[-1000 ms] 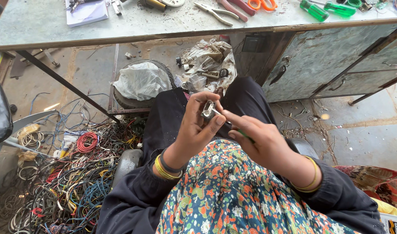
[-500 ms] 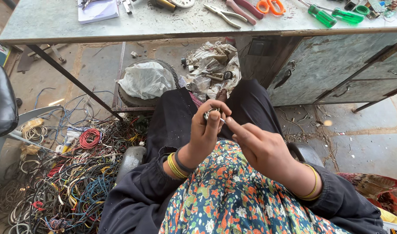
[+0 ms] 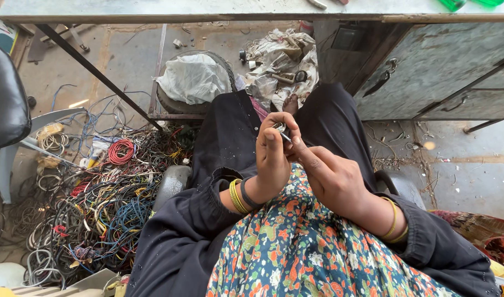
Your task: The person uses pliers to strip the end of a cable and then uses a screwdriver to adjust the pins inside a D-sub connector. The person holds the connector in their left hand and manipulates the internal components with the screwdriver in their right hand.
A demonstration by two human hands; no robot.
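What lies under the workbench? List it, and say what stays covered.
Under the workbench: a tyre with a pale plastic bag on top, crumpled paper and rags, and a grey metal cabinet. The bag hides the tyre's middle; the cabinet's contents cannot be seen.

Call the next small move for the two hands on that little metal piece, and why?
Probably keep the left hand pinched and let the right hand work its fingertips along the small metal part. Both hands meet on it above the lap, and the part is mostly hidden, so a steady grip seems wise.
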